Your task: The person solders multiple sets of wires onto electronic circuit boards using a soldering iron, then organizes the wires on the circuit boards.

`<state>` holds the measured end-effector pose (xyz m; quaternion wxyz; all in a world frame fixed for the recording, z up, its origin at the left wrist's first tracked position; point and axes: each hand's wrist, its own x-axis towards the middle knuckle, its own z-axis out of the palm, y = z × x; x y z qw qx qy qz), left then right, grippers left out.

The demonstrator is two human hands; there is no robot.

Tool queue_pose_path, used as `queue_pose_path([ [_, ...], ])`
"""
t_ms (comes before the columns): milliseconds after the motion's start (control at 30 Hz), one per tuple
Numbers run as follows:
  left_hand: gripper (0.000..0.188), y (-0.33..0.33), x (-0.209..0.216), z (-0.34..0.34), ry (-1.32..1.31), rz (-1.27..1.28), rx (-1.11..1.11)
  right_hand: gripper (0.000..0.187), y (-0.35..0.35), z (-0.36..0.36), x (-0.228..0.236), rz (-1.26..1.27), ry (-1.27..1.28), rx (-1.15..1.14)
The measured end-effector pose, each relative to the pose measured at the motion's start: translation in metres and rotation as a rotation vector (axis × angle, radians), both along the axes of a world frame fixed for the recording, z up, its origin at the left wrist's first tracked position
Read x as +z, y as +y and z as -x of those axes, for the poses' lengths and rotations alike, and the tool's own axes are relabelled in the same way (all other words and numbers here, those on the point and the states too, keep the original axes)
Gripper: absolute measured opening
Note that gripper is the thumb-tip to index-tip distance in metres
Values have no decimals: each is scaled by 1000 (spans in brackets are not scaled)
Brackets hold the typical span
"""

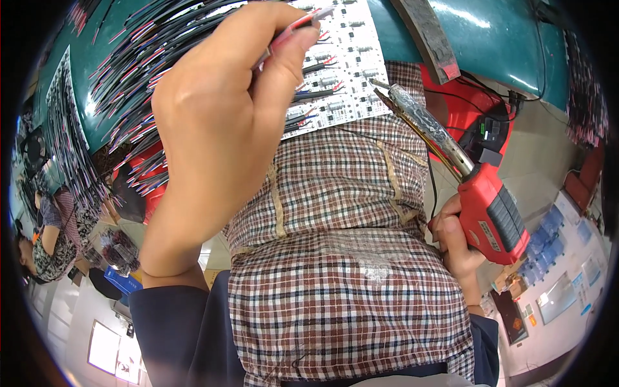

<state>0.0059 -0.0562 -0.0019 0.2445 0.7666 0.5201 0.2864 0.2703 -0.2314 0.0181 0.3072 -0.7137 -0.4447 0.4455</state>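
Observation:
My left hand (213, 103) is raised over the board, thumb and fingers pinched on a thin cable (298, 29) with red and whitish wire ends. Below it lies a white circuit board panel (361, 58) with rows of small parts, and several black cables join its pads. In my right hand (454, 238) is a red soldering gun (493, 213), held by its grip. Its metal barrel slants up and left, with the tip close to the panel's right edge. Whether the tip touches the board I cannot tell.
A thick bundle of black cables (138, 71) spreads over the green tabletop (412, 39) at the left. Another cabled panel (64, 116) hangs at the far left. A dark bar (425, 39) juts over the table's near edge. A checked apron (348, 284) covers my lap. Another person (55, 232) sits leftward.

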Motion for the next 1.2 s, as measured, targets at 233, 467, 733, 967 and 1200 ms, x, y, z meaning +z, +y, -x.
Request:
queue_pose_path([
  [233, 10, -27, -12, -7, -49, 272, -91, 29, -7, -5, -1, 15, -25, 44],
  [467, 22, -30, -14, -6, 85, 232, -144, 36, -12, -10, 1, 39, -41, 126],
  [733, 12, -32, -13, -8, 108, 359, -137, 29, -10, -5, 6, 103, 17, 152],
  [967, 12, -33, -17, -7, 94, 351, -137, 23, -1, 1, 8, 72, -15, 232],
  [1200, 23, -34, -21, -6, 91, 346, -134, 22, 2, 6, 6, 73, 9, 199],
])
